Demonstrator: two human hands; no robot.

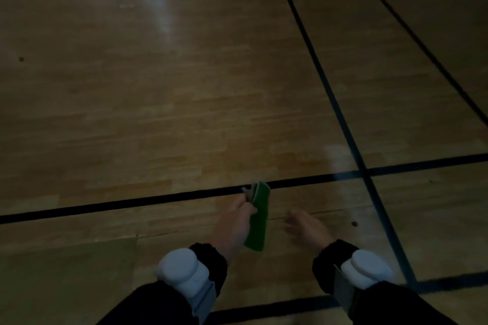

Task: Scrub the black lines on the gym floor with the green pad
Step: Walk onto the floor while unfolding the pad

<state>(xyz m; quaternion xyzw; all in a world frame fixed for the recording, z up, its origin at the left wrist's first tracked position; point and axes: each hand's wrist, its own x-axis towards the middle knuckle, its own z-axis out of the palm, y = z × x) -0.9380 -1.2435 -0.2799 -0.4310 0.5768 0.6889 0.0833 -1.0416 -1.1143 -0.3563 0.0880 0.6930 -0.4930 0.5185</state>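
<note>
Dim gym floor [158,113], green pad [258,219] up in the air, no scrubbing contact yet.

Landmark is the line crossing [365,171]: the near black line [132,202] runs from it toward the left hand [239,215], whose fingers and thumb are clamped on the pad's upper end, the pad hanging edge-on just short of that line and seemingly clear of the wood. Right hand [303,227], on the near side of the crossing, is blurred, fingers spread and holding nothing. Risks from here, as I read it: a pinch that high lets the pad fold or slip under pressure; landing edge-first skates off the line; and low light could hide missed scuffs near the pale patch [336,158] beside the crossing.
</note>
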